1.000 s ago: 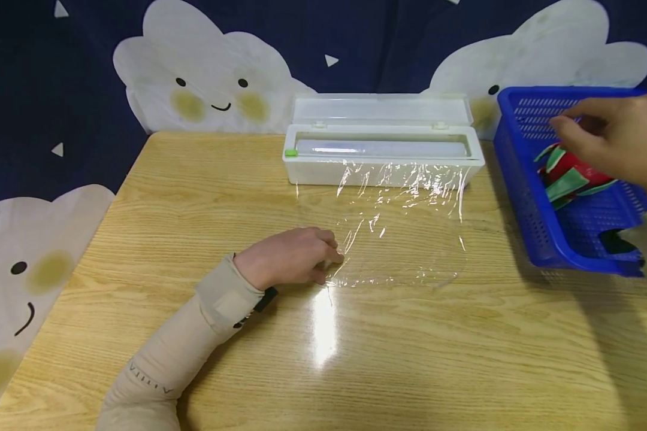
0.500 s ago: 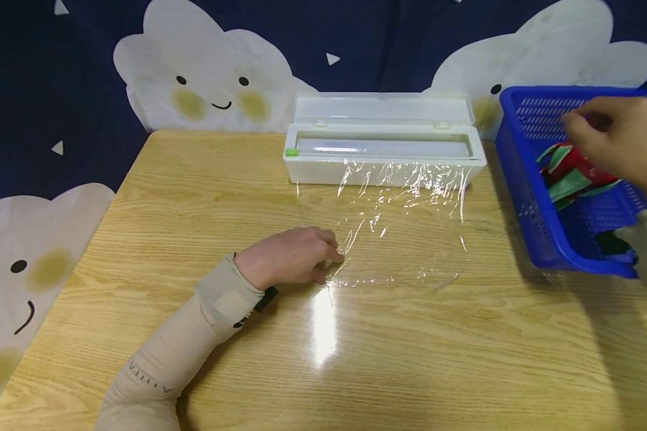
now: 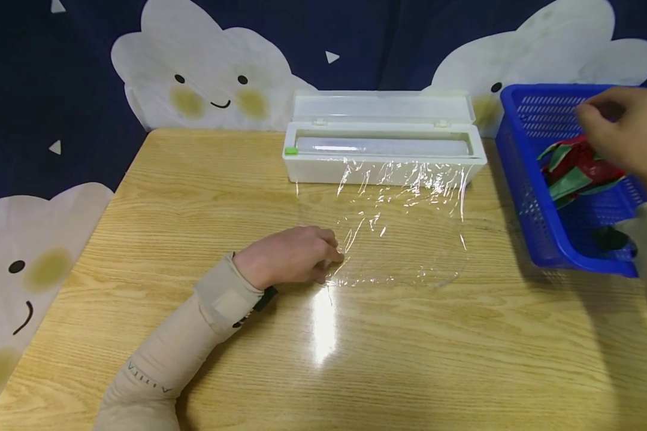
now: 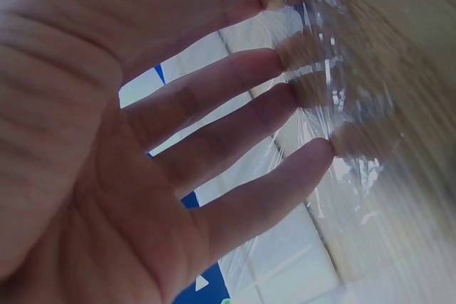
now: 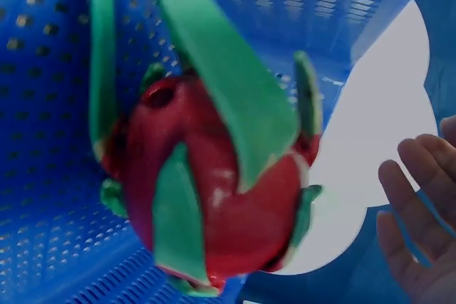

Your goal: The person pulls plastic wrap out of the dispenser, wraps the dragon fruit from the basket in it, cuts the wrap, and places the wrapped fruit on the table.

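Observation:
My left hand [image 3: 291,256] rests its fingertips on the near left part of a sheet of clear cling film [image 3: 399,239] lying on the table. In the left wrist view its fingers [image 4: 263,176] are spread and nearly straight, pressing the film. The film runs out over the front of a white cling film box [image 3: 383,170], whose lid is up and whose roll shows inside. My right hand [image 3: 631,134] hovers over a blue basket [image 3: 536,215], its fingers loosely bent and holding nothing. Inside lies a red dragon fruit [image 5: 214,183] with green scales, apart from the fingers [image 5: 410,194].
A wooden table [image 3: 410,353] carries everything. Behind it hangs a dark blue cloth [image 3: 356,36] with smiling clouds. A green slider [image 3: 291,151] sits at the left end of the box. Below the right wrist, a dark object [image 3: 611,239] shows against the basket.
My right hand has shifted slightly right and up over the basket, uncovering more of the dragon fruit. The left hand stays on the film.

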A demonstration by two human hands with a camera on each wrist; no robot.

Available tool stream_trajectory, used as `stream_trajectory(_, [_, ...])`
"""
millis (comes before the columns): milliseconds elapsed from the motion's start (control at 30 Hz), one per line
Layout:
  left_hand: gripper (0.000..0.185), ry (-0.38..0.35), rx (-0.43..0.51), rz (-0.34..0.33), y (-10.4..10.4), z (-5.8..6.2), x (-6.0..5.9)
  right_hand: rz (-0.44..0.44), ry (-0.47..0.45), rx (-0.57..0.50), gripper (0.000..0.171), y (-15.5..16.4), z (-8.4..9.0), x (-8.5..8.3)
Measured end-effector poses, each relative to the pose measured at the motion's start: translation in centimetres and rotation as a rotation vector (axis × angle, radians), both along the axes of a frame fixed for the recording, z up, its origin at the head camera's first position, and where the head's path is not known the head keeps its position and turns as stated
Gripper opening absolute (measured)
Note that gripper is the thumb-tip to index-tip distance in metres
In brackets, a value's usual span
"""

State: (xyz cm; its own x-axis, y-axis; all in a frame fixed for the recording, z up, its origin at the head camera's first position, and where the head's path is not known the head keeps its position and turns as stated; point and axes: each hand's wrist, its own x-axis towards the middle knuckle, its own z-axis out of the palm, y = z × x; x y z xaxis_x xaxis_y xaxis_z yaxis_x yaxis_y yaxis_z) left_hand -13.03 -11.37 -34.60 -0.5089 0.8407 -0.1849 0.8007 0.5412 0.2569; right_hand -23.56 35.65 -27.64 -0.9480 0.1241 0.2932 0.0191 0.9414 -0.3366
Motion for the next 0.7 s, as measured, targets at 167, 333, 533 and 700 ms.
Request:
stream_trajectory(167, [0.020,0.008,0.005,-0.005,0.0,-0.1,0.0,-0.054,-0.085,-0.005,0.055,0.3,-0.4,-0.6])
stream_trajectory(333, [0.021,-0.001,0.014,0.002,-0.1,-0.1,0.0,-0.137,-0.169,0.015,0.065,0.9,-0.2,-1.3])
stream_trajectory(533, [0.021,-0.009,0.024,0.002,-0.1,-0.1,0.0,-0.230,-0.229,-0.003,0.071,1.5,-0.5,-1.6])
stream_trajectory(700, [0.022,-0.004,0.029,-0.005,0.0,-0.2,-0.1,-0.266,-0.336,0.006,0.083,2.1,-0.9,-1.6])
